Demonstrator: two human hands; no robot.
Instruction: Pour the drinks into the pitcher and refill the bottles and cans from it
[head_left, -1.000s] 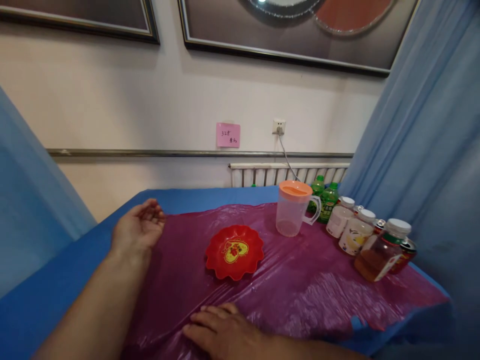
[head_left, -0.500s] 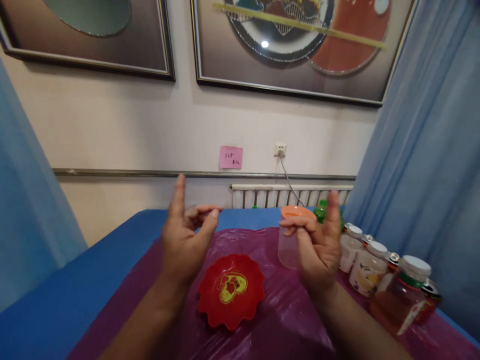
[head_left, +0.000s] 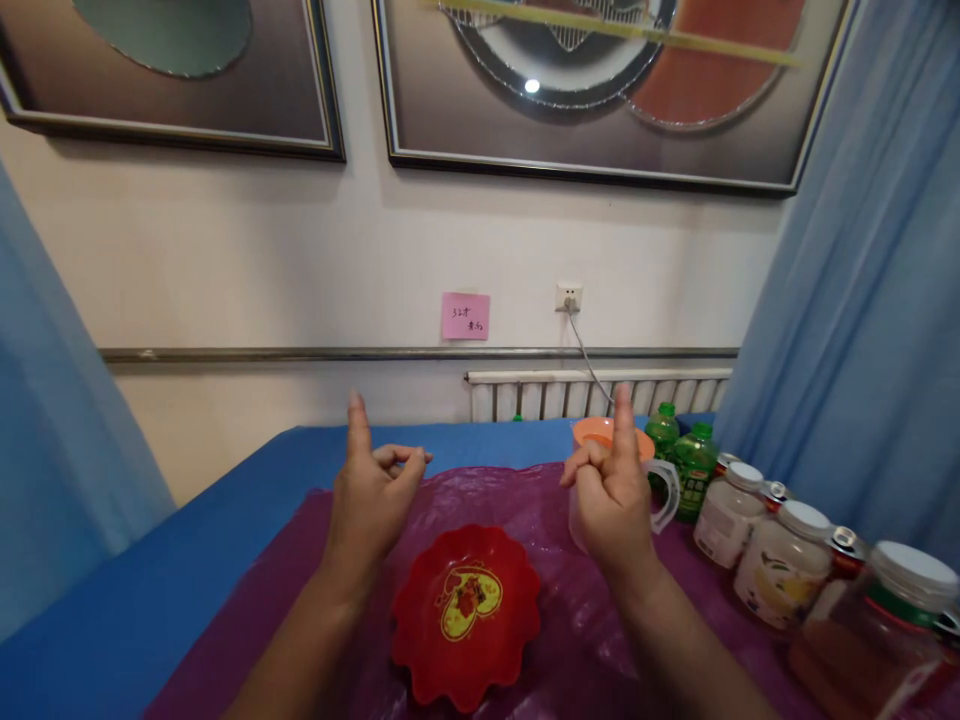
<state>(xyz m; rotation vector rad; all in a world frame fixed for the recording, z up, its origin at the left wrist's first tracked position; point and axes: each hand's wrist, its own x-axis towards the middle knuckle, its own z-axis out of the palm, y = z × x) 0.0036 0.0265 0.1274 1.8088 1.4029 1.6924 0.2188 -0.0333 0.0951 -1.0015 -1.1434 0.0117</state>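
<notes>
My left hand (head_left: 370,502) is raised above the table, index finger pointing up, the other fingers curled toward the thumb, holding nothing. My right hand (head_left: 611,497) is held up the same way, one finger straight up and the rest folded, empty. Between and below them a red scalloped plate (head_left: 465,612) with a yellow heart lies on a purple plastic sheet (head_left: 510,492). A clear jug with an orange lid (head_left: 589,432) stands just behind my right hand, partly hidden by it.
Two green bottles (head_left: 694,462), white-capped jars (head_left: 786,575) and cans line the table's right side. A blue cloth (head_left: 225,530) covers the table. Blue curtains hang on the right (head_left: 862,300) and left (head_left: 52,450). A wall with a radiator (head_left: 540,395) stands behind.
Both hands rose from the table into the air. Since half a second ago their fingers have folded further, leaving one finger up on each, and the hands sit slightly lower.
</notes>
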